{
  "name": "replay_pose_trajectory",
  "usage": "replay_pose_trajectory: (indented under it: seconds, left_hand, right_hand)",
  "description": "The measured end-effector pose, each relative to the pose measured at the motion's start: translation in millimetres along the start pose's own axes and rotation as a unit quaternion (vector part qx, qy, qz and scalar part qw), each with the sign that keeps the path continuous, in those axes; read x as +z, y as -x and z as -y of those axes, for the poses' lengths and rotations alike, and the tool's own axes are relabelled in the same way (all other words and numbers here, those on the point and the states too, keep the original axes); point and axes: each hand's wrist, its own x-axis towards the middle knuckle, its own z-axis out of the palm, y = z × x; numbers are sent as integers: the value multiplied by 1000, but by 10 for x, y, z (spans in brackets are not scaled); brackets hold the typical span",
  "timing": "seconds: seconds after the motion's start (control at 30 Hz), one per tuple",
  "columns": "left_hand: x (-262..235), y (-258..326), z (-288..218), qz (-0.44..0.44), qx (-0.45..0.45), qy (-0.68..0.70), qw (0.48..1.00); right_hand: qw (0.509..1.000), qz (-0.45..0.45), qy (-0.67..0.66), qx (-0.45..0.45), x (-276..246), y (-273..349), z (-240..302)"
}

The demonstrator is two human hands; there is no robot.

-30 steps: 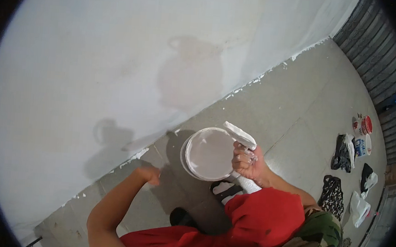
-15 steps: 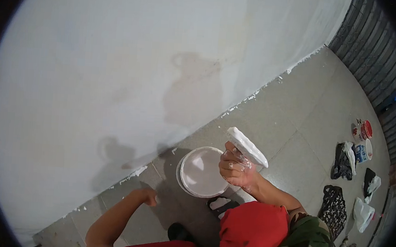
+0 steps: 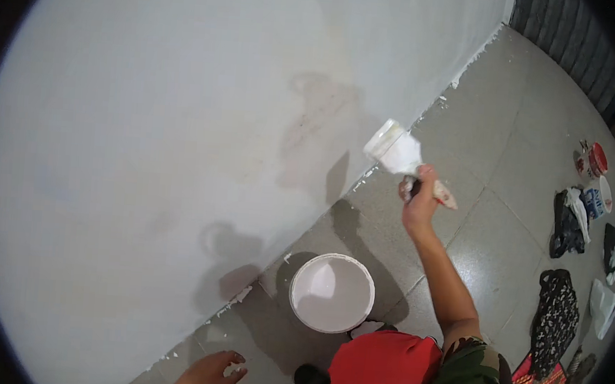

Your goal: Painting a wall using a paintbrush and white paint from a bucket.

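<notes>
A: Status?

B: My right hand [image 3: 419, 200] is shut round the handle of a wide brush [image 3: 396, 150], raised, with the paint-loaded bristles near the wall [image 3: 149, 109] but apart from it, low down by the seam where wall meets floor [image 3: 494, 169]. My left hand [image 3: 208, 374] is empty, fingers loosely spread, at the bottom edge of the floor near the foot of the wall. Can't tell if it's resting on the tiles or just above them.

A: Paint supply?

B: The bucket [image 3: 332, 292] of white paint stands on the floor between my two hands, close to the wall. Looks well filled, going by the level inside.

A: How far along?

B: Most of the wall reads an even white. A darker grey stain [image 3: 319, 121] shows just left of the brush, and another dull area [image 3: 228, 254] sits lower near the bucket (part of that is shadow, hard to separate). I'd say the bulk is covered, with patches left.

A: Mess?

B: White splatter [image 3: 466, 64] along the base of the wall. Bags and tins [image 3: 593, 183] lie at the floor's right edge, well apart from me.
</notes>
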Motion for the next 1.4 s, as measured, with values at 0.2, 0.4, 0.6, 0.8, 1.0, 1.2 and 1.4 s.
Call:
replay_pose_trajectory:
  seconds: [0.2,0.4,0.6,0.8,1.0,1.2,1.4]
  left_hand:
    - [-51,-81,92,-58,-117,-10,991]
    - [17,-196,57,-39,-88,21,995]
    - [-46,-233,118,-51,-162,-37,985]
    - [-52,-224,118,-38,-150,-30,988]
    - [-58,-166,105,-47,-153,-27,987]
    - [-124,-74,-38,-28,-173,-20,984]
    - [-104,-88,-35,-38,-154,-29,987]
  right_hand:
    - [997,-17,-51,47,303,-175,-448]
    - [999,-44,28,4,260,-192,-1080]
    - [986,-101,87,99,-56,46,-1294]
    - [998,-25,-34,38,931,-269,-35]
    - [993,21,-96,-60,1293,-543,219]
    - [989,-84,39,111,63,-212,-1090]
    - [976,-125,166,70,-322,-336,-1360]
